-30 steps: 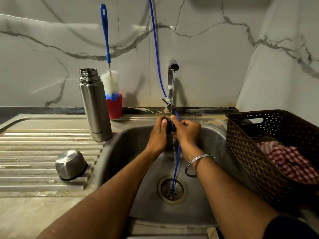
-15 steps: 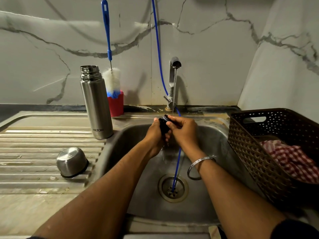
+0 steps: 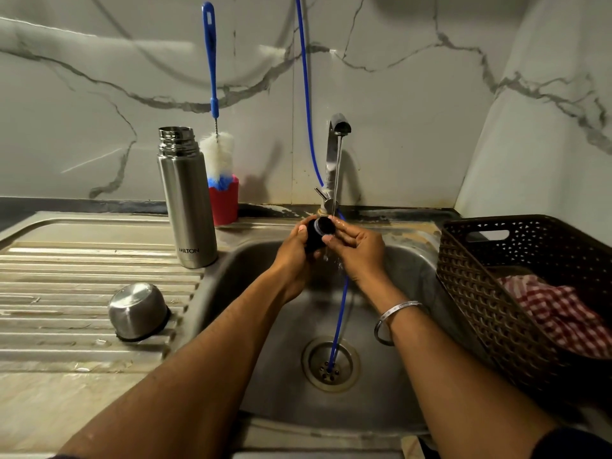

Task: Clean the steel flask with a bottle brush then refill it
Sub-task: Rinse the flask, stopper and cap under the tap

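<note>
The steel flask [image 3: 187, 200] stands open and upright on the drainboard, left of the sink. Behind it the blue-handled bottle brush [image 3: 217, 154] stands bristles-down in a red cup [image 3: 225, 203]. The flask's steel cup lid [image 3: 137, 311] lies upside down on the drainboard. Over the basin my left hand [image 3: 293, 251] grips a small black stopper [image 3: 318, 231] under the running tap [image 3: 334, 154]. My right hand [image 3: 356, 250] touches the stopper's end with thumb and fingertips, its fingers curled.
The steel sink [image 3: 407, 266] has a drain [image 3: 331, 364] with a thin blue hose [image 3: 308, 104] running down into it. A brown plastic basket [image 3: 490, 309] holding a red checked cloth [image 3: 556, 313] stands at the right. The ribbed drainboard [image 3: 66, 279] lies at the left.
Both hands have lifted the stopper closer to the tap's stream and turned it, so its round end now faces up and toward me. The flask, brush and lid have stayed put.
</note>
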